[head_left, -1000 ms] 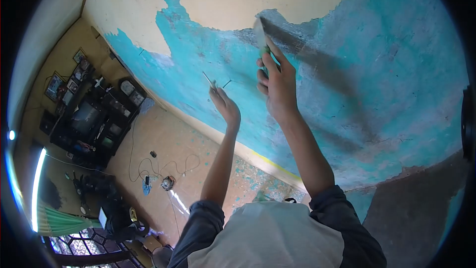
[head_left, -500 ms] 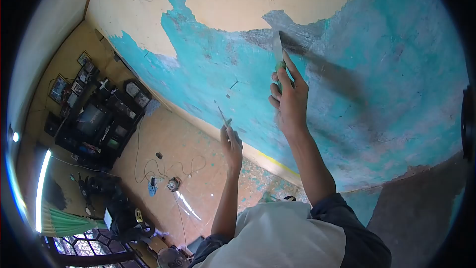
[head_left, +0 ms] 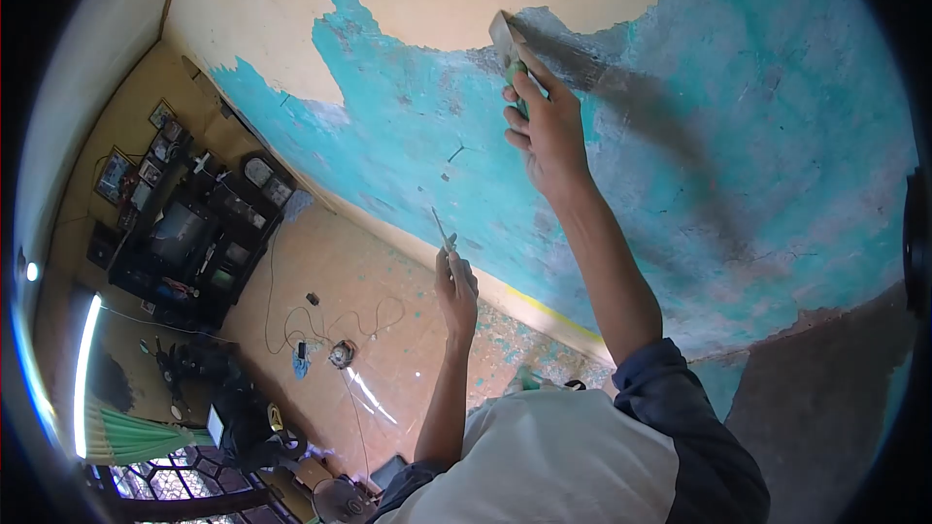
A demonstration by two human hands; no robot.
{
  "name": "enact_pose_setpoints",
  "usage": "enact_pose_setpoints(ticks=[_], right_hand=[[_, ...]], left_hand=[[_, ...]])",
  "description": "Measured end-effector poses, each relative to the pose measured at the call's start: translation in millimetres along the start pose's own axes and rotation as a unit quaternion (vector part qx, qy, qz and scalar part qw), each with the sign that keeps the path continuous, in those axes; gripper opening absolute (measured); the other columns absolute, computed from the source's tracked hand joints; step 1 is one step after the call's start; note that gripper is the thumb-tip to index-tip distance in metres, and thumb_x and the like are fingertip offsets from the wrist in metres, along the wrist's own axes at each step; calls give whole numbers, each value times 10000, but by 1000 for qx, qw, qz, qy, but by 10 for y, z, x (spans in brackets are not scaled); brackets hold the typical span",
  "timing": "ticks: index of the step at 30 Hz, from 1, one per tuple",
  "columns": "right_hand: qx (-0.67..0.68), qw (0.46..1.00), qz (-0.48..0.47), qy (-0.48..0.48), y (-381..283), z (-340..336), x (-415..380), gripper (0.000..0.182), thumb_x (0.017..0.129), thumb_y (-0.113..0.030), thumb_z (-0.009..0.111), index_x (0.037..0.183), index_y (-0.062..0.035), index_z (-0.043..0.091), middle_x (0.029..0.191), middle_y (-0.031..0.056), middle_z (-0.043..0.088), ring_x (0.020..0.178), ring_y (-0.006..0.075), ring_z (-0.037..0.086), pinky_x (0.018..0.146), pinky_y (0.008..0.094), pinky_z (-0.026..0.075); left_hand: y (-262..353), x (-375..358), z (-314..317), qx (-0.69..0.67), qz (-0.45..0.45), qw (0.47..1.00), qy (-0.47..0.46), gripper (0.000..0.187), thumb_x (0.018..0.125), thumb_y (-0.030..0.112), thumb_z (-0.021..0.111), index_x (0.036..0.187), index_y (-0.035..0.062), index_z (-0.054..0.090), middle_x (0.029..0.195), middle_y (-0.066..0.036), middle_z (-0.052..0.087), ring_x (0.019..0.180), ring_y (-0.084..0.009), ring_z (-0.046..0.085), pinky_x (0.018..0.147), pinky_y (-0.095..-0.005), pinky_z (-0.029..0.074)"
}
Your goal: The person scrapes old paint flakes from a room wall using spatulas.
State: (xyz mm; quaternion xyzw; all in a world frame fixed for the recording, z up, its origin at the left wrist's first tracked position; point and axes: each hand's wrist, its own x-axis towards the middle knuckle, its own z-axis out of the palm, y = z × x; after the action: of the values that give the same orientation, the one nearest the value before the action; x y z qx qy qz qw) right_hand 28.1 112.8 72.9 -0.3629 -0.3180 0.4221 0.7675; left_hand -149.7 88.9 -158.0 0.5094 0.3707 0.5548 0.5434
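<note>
My right hand (head_left: 553, 141) is wrapped round the green handle of a putty knife (head_left: 501, 39), index finger stretched along the blade. The blade's tip overlaps the ragged lower edge of the cream paint (head_left: 437, 0), beside a bare grey patch (head_left: 563, 47). Below that edge the wall (head_left: 398, 146) shows worn turquoise and grey. Lower and to the left, my left hand (head_left: 456, 291) is closed on a second thin-bladed tool (head_left: 442, 226), seen almost edge-on and pointing up in front of the turquoise wall.
Paint flakes (head_left: 495, 344) litter the floor along the wall's foot. A cable (head_left: 364, 313) loops across the floor to a small round device (head_left: 342, 354). At the left stand a dark cabinet (head_left: 184, 233) with a television and a motorbike (head_left: 233, 398); a fan (head_left: 340, 500) is at the bottom.
My right hand has moved up and left with the putty knife, its blade now tilted left at the cream paint's edge. The left hand has stayed nearly in place.
</note>
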Motion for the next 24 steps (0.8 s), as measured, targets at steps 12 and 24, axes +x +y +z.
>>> enact_pose_setpoints(ticks=[12, 24], right_hand=[[-328, 940, -90, -17, 893, -1097, -1276, 612, 1017, -72, 568, 1614, -103, 437, 865, 17, 614, 631, 80, 486, 592, 254, 432], [-434, 899, -32, -46, 967, -1684, -1983, 697, 990, -117, 679, 1617, -41, 385, 949, 80, 695, 750, 152, 647, 644, 292, 501]], left_hand=[[336, -298, 206, -12, -24, 990, -138, 286, 1154, 203, 427, 1395, 58, 479, 1086, -31, 550, 710, -33, 403, 606, -210, 372], [62, -575, 621, 3, -78, 979, -187, 261, 1134, 287, 520, 1026, 65, 602, 897, 25, 481, 740, -48, 459, 641, -245, 389]])
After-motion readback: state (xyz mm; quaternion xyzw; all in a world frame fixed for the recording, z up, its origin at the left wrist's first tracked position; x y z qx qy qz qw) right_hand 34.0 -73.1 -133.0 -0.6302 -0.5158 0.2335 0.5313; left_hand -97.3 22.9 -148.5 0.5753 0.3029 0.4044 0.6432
